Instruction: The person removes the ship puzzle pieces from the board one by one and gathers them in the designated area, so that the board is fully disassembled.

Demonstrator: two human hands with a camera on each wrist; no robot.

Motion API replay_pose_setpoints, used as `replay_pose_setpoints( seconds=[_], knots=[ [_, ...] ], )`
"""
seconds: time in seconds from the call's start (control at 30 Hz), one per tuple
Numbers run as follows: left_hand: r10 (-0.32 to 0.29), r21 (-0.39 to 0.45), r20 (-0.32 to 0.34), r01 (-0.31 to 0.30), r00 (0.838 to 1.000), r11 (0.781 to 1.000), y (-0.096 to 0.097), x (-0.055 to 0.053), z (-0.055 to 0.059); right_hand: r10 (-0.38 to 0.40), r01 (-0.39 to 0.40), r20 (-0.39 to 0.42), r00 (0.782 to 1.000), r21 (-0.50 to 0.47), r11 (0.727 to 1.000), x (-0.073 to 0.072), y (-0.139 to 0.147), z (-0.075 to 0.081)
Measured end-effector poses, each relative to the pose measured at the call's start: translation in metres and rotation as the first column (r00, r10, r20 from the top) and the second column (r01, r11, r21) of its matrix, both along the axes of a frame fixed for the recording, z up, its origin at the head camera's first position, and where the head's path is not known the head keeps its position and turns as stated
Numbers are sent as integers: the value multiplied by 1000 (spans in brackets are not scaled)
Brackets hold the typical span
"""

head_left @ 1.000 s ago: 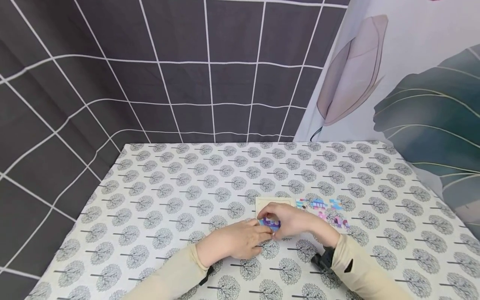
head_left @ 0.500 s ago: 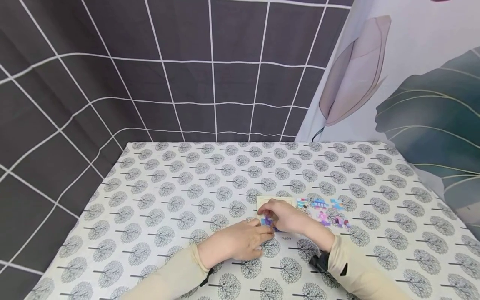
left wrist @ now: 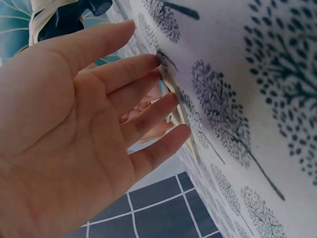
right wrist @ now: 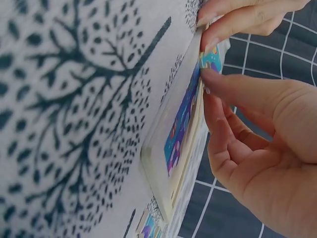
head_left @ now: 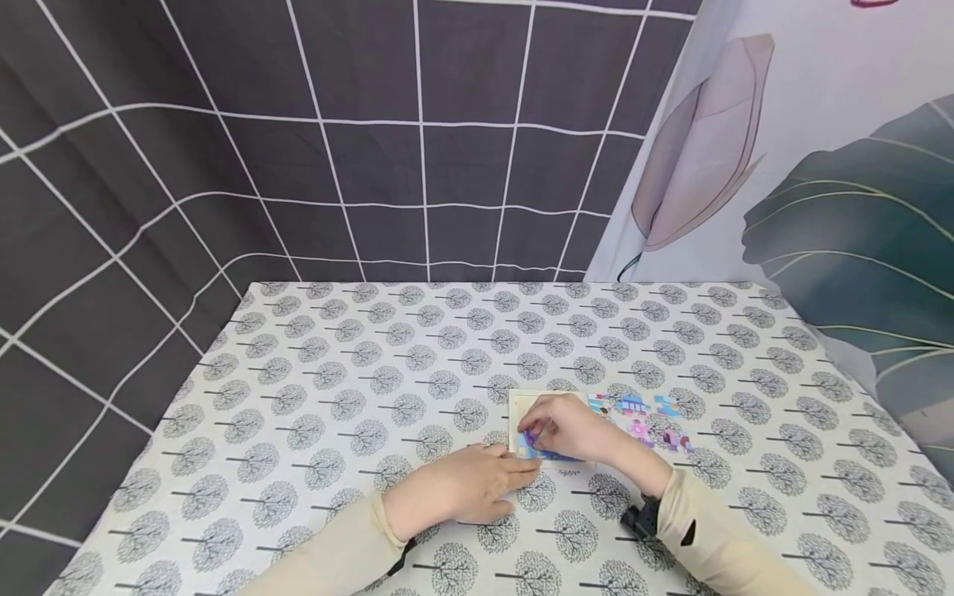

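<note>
A wooden puzzle tray [head_left: 513,407] with a pale rim lies on the tablecloth under both hands. Blue and purple jigsaw pieces [right wrist: 181,130] fill part of its near side. My right hand [head_left: 570,426] is over the tray, pinching a purple puzzle piece [head_left: 532,438] at the left end, beside a light blue part of the picture. Its thumb tip [right wrist: 214,79] is close to the tray's surface in the right wrist view. My left hand [left wrist: 99,109] has its fingers extended, the tips resting at the tray's near left edge. The right palm hides much of the tray's middle.
Loose puzzle pieces lie right of the tray: a blue and purple one [head_left: 633,404], a light blue one [head_left: 667,406], a pink one [head_left: 639,430] and a darker purple one [head_left: 674,440]. A tree-print cloth [head_left: 358,356] covers the table; a dark checked curtain [head_left: 373,165] hangs behind.
My right hand has turned the purple piece and brought it lower, to the tray's left end. The left fingers have drawn back slightly to the near edge, showing more blue picture.
</note>
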State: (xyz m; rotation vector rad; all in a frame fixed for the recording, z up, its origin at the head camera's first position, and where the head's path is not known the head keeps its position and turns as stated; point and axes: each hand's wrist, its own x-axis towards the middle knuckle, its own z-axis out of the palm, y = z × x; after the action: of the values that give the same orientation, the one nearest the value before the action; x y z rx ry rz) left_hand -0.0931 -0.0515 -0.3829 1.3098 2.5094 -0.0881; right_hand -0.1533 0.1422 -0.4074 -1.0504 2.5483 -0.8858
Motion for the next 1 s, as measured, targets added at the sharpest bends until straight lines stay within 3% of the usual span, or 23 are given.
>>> replay_pose_setpoints(
  seconds=[0.3, 1.0],
  knots=[
    [46, 22, 71, -48, 996, 999, -1, 0, 4, 68, -68, 33, 997, 11, 998, -1, 4, 3],
    [29, 17, 60, -30, 998, 999, -2, -1, 1, 99, -97, 63, 993, -25, 995, -10, 6, -5]
  ],
)
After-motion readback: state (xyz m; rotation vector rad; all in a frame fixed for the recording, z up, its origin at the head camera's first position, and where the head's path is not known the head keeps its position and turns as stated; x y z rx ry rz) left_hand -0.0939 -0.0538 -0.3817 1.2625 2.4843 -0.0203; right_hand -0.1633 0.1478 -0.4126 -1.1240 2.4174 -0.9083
